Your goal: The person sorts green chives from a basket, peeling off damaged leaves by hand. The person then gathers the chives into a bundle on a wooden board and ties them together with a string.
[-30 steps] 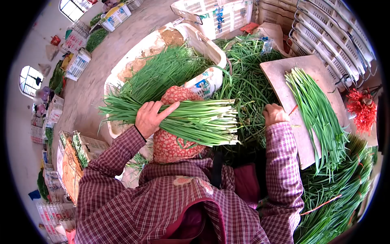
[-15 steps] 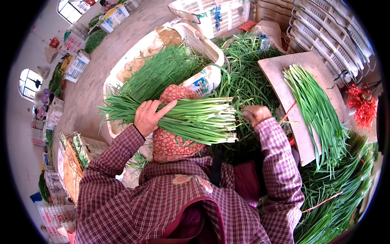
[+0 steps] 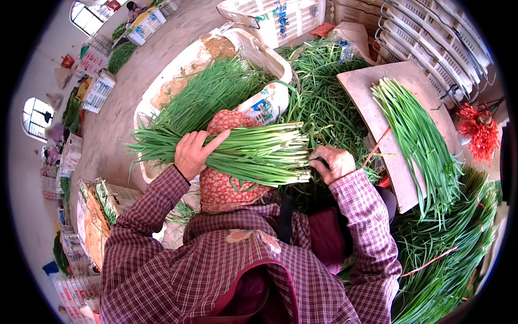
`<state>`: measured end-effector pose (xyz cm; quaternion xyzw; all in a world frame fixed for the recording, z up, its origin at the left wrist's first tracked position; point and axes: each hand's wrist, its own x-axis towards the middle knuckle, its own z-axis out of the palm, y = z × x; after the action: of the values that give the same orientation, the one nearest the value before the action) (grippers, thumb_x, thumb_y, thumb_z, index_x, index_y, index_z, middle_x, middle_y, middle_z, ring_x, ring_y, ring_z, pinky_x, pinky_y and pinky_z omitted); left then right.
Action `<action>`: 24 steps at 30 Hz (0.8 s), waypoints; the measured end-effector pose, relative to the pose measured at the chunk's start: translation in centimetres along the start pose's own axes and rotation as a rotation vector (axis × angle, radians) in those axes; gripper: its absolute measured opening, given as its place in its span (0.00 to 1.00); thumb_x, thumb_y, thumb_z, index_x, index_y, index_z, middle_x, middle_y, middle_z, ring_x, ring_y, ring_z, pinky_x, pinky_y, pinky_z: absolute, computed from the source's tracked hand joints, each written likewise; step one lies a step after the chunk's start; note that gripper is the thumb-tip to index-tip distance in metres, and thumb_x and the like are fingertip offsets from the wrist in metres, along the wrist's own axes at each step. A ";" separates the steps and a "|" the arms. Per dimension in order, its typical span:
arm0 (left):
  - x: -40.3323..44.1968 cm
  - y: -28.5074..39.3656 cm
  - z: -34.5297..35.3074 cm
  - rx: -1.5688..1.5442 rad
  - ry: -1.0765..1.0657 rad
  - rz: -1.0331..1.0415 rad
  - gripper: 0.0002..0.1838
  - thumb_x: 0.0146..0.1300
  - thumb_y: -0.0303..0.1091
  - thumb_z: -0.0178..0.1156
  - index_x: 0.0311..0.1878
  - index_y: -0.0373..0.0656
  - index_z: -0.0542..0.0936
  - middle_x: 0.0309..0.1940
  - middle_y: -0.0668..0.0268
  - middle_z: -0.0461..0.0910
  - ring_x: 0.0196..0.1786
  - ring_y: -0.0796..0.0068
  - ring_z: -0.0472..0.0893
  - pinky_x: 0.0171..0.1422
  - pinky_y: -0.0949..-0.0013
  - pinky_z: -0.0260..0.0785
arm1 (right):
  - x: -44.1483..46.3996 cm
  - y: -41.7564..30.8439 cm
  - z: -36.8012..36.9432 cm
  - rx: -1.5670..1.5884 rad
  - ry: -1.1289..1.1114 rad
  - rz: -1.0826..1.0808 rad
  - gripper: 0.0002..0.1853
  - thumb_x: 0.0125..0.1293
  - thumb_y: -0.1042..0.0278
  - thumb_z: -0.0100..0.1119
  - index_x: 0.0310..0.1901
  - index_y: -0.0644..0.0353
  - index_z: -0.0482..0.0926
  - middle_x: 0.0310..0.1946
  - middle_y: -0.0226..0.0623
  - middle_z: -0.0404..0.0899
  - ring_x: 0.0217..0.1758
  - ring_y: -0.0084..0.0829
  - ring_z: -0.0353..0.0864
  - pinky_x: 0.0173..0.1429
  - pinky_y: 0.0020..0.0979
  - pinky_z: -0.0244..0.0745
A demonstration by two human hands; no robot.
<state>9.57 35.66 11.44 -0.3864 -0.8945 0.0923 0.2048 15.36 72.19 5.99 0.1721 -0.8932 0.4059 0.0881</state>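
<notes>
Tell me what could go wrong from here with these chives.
The bunch of chives lies across the red floral cloth under just the left hand, so it might fan out if that hold loosens. The right hand is working close to the pale ends and could pull stems out of line. The chives on the board overhang its edge; a bump might slide them off.

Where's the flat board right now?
Head view, right side: the board lies between the right hand and the red strips, bunch of green stalks on it, stacked white crates beyond.
</notes>
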 end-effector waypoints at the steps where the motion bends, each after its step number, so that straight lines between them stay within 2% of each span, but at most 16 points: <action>1: 0.0 0.0 0.1 0.001 -0.008 -0.001 0.37 0.47 0.40 0.69 0.66 0.59 0.73 0.36 0.63 0.74 0.36 0.63 0.76 0.41 0.62 0.70 | -0.2 0.7 -0.3 -0.078 0.051 -0.009 0.04 0.57 0.67 0.66 0.33 0.52 0.80 0.28 0.38 0.82 0.28 0.38 0.84 0.34 0.36 0.80; 3: 0.0 0.0 0.2 -0.024 0.012 0.001 0.38 0.48 0.35 0.67 0.68 0.61 0.71 0.35 0.65 0.71 0.35 0.64 0.74 0.40 0.63 0.69 | -1.0 2.2 -2.0 -0.344 0.161 0.189 0.04 0.57 0.66 0.66 0.34 0.51 0.81 0.27 0.35 0.82 0.27 0.35 0.83 0.32 0.35 0.81; 5: 0.1 0.0 0.4 -0.049 0.034 0.001 0.40 0.49 0.30 0.66 0.69 0.63 0.69 0.33 0.66 0.69 0.34 0.66 0.72 0.39 0.64 0.68 | -2.1 4.0 -4.6 -0.616 -0.043 0.525 0.05 0.58 0.66 0.65 0.33 0.56 0.82 0.32 0.39 0.82 0.35 0.38 0.85 0.38 0.36 0.80; 6: 0.0 0.0 0.4 -0.052 0.041 0.001 0.40 0.50 0.30 0.66 0.69 0.63 0.69 0.33 0.66 0.69 0.34 0.66 0.72 0.39 0.64 0.68 | -2.9 5.4 -4.8 -0.727 -0.082 0.580 0.08 0.58 0.63 0.65 0.36 0.55 0.83 0.34 0.42 0.82 0.38 0.40 0.84 0.43 0.40 0.81; 7: 0.1 0.0 0.5 -0.054 0.049 0.000 0.39 0.50 0.30 0.66 0.69 0.63 0.69 0.33 0.66 0.68 0.34 0.66 0.72 0.39 0.64 0.67 | -3.2 4.7 -4.9 -0.659 -0.089 0.536 0.15 0.58 0.55 0.68 0.43 0.53 0.82 0.39 0.46 0.82 0.42 0.40 0.85 0.42 0.39 0.83; 9: 0.3 0.2 0.2 -0.061 0.045 -0.005 0.39 0.50 0.31 0.66 0.69 0.63 0.69 0.33 0.66 0.68 0.34 0.66 0.72 0.39 0.64 0.67 | -3.7 2.4 -3.4 -0.306 -0.003 0.315 0.20 0.60 0.52 0.67 0.50 0.51 0.79 0.44 0.48 0.82 0.44 0.43 0.84 0.47 0.43 0.81; 11: 0.3 0.3 0.1 -0.062 0.042 -0.014 0.39 0.50 0.32 0.66 0.69 0.63 0.69 0.33 0.66 0.69 0.34 0.65 0.72 0.39 0.64 0.67 | -3.2 0.7 -0.9 0.002 -0.045 0.172 0.24 0.62 0.50 0.64 0.55 0.52 0.74 0.45 0.49 0.82 0.43 0.45 0.85 0.49 0.42 0.80; 13: 0.3 0.4 0.0 -0.054 0.044 -0.014 0.39 0.50 0.34 0.66 0.69 0.63 0.69 0.33 0.65 0.68 0.34 0.66 0.72 0.39 0.64 0.67 | -2.6 0.0 1.3 0.256 -0.278 0.407 0.24 0.67 0.53 0.60 0.57 0.60 0.72 0.39 0.46 0.84 0.33 0.34 0.86 0.39 0.34 0.82; 14: 0.3 0.3 0.1 -0.048 0.042 -0.018 0.39 0.50 0.34 0.66 0.69 0.63 0.69 0.33 0.65 0.68 0.34 0.66 0.72 0.39 0.64 0.67 | -2.7 0.4 1.9 0.210 -0.273 0.397 0.21 0.65 0.60 0.62 0.55 0.62 0.73 0.32 0.41 0.84 0.27 0.30 0.84 0.34 0.30 0.81; 15: 0.2 0.1 0.3 -0.030 0.038 -0.009 0.39 0.50 0.34 0.65 0.69 0.63 0.69 0.33 0.66 0.68 0.34 0.66 0.72 0.39 0.64 0.67 | -3.2 1.7 2.6 0.138 -0.173 0.262 0.13 0.63 0.66 0.63 0.47 0.62 0.79 0.29 0.39 0.84 0.28 0.31 0.84 0.32 0.32 0.80; 17: 0.0 0.1 0.1 -0.007 0.028 -0.007 0.39 0.50 0.35 0.65 0.69 0.64 0.69 0.33 0.66 0.68 0.34 0.66 0.72 0.39 0.64 0.67 | -3.6 3.6 1.5 -0.013 0.031 -0.042 0.07 0.61 0.68 0.64 0.37 0.62 0.82 0.29 0.38 0.84 0.29 0.33 0.84 0.34 0.33 0.81; 19: 0.3 0.4 -0.3 -0.037 0.036 -0.006 0.39 0.51 0.33 0.63 0.69 0.64 0.69 0.33 0.66 0.68 0.34 0.66 0.71 0.39 0.64 0.67 | -4.6 5.4 -0.2 -0.334 0.112 0.076 0.05 0.61 0.66 0.63 0.32 0.58 0.83 0.28 0.36 0.84 0.29 0.37 0.84 0.38 0.35 0.82; 20: 0.2 0.4 -0.2 -0.023 0.030 -0.010 0.38 0.51 0.31 0.62 0.69 0.65 0.69 0.33 0.66 0.67 0.34 0.67 0.71 0.39 0.65 0.67 | -4.7 6.3 -1.7 -0.564 -0.063 0.350 0.08 0.58 0.67 0.64 0.39 0.56 0.82 0.32 0.37 0.83 0.32 0.38 0.84 0.39 0.36 0.82; 22: 0.2 0.3 -0.1 -0.016 0.036 -0.015 0.38 0.51 0.30 0.61 0.69 0.65 0.69 0.33 0.66 0.67 0.33 0.67 0.71 0.39 0.65 0.67 | -4.9 6.3 -3.4 -0.808 -0.087 0.529 0.16 0.55 0.67 0.67 0.47 0.52 0.80 0.38 0.37 0.82 0.38 0.40 0.83 0.44 0.39 0.82; 23: 0.1 0.4 -0.1 -0.014 0.038 -0.013 0.38 0.52 0.29 0.61 0.69 0.65 0.69 0.33 0.66 0.67 0.33 0.67 0.71 0.39 0.65 0.67 | -4.4 3.1 -4.7 -0.816 0.063 0.433 0.18 0.54 0.67 0.68 0.48 0.51 0.80 0.40 0.37 0.81 0.42 0.39 0.83 0.46 0.41 0.82; 24: 0.1 0.3 -0.1 -0.010 0.029 -0.012 0.39 0.51 0.27 0.60 0.69 0.65 0.69 0.34 0.67 0.68 0.33 0.68 0.71 0.38 0.66 0.67 | -3.3 1.5 -5.0 -0.666 0.131 0.349 0.18 0.54 0.67 0.69 0.49 0.49 0.81 0.41 0.36 0.80 0.46 0.39 0.81 0.50 0.43 0.81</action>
<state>9.77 35.93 11.41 -0.3833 -0.8943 0.0809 0.2163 17.96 77.65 7.21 -0.0472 -0.9846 0.1124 0.1256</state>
